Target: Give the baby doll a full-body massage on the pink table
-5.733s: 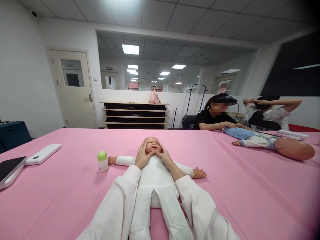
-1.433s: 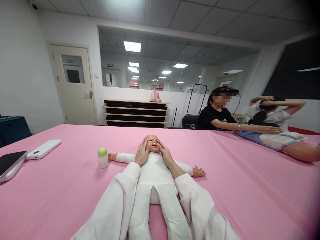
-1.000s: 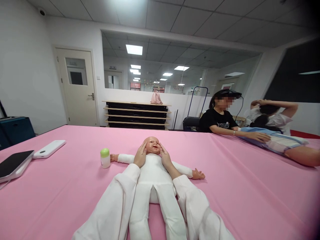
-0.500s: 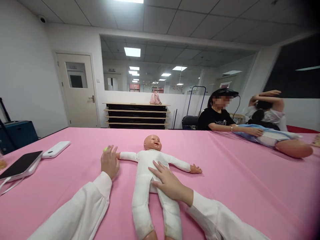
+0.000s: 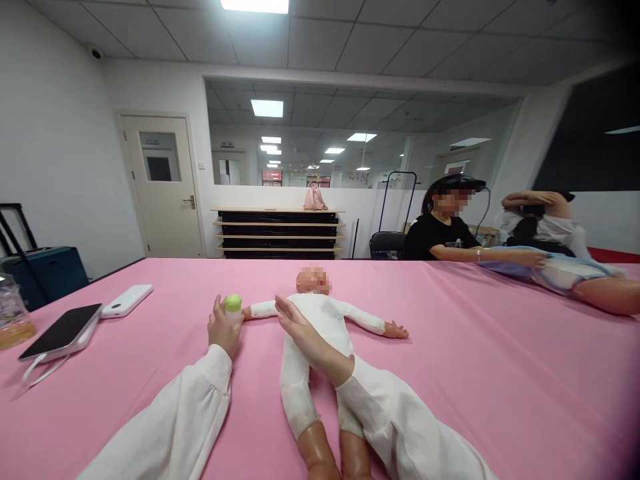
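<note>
A baby doll [image 5: 327, 317] with a white cloth body lies on its back on the pink-covered table [image 5: 475, 373], its arms spread and its legs toward me. Left of the doll, beside its small hand, my left hand [image 5: 223, 335] is closed around a small bottle [image 5: 233, 305] with a light green cap. The bottle stands upright and my fingers hide part of it. My right hand [image 5: 311, 339] is over the doll's torso with its fingers stretched out, holding nothing. I cannot tell whether it touches the cloth.
At the left lie a phone [image 5: 63, 330] with a cable and a white device [image 5: 127, 301], near a clear bottle [image 5: 13, 313] with amber liquid. Across the table at right, a person in black [image 5: 435, 233] handles another doll [image 5: 605, 290]. A second person [image 5: 537, 220] sits behind.
My right hand has moved up and left across the doll's torso from its lower body. In my left hand the green cap now shows more fully. The view has shifted slightly.
</note>
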Tool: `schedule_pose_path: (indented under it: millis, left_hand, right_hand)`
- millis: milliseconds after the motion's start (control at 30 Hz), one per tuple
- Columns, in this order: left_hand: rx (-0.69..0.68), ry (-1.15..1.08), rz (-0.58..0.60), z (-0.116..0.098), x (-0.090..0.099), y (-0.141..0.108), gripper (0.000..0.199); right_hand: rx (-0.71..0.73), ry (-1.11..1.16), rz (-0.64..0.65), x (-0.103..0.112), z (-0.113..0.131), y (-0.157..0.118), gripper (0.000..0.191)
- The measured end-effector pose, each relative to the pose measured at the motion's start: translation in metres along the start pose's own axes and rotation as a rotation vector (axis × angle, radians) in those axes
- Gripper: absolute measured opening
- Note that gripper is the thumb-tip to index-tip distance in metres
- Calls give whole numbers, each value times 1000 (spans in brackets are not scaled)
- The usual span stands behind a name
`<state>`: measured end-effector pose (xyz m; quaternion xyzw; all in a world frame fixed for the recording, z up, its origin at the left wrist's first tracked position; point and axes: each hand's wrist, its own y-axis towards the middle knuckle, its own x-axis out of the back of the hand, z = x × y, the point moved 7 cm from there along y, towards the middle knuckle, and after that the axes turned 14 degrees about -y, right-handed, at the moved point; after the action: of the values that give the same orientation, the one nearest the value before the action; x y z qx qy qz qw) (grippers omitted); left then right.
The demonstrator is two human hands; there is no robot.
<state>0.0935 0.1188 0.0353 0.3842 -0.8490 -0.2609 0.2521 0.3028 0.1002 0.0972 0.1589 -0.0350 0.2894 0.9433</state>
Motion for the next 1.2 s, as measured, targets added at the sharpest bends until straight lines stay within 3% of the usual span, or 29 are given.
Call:
schedule_pose_path:
  millis: [100,200,267,433,533,633,733,800,900,967,1033,1133,1200]
  left_hand:
    - [-242,27,31,-33,-5,-23,58]
    - [-516,50,291,-63,-28,-58,36]
    - [-712,71,376,-79,-36,-79,34]
    - [-969,83,96,-109,-14,-93,30]
    - [-1116,156,100,-124,-8,-97,40]
    - [-1161,205,126,-127,-5,-97,42]
    - [-1121,165,136,-121,-6,-94,41]
    - [-983,127,85,-112,-5,-85,38]
    - [-534,83,-12,-81,-1,-59,43]
    - [-218,68,-16,-54,-1,-46,55]
    - [-12,60,16,-33,-4,-39,59]
    - [72,76,-3,-25,-3,-36,58]
    - [-45,78,-91,-40,5,-39,59]
  right_hand:
    - [-222,361,-13,-18,-33,2,46]
    - [-379,618,71,-31,-63,0,52]
    - [-458,751,129,-35,-73,-3,59]
    - [-509,860,119,-33,-73,-6,61]
    - [-518,858,171,-37,-68,-7,66]
    - [-489,886,191,-39,-65,-6,71]
    - [-487,900,159,-37,-67,-5,73]
    - [-484,916,119,-35,-68,-6,71]
    - [-476,917,128,-33,-67,-8,69]
    - [-478,907,165,-34,-66,-10,70]
    - [-458,910,202,-34,-64,-10,73]
    - [-418,914,241,-35,-62,-10,75]
    - [-394,898,251,-35,-60,-10,75]
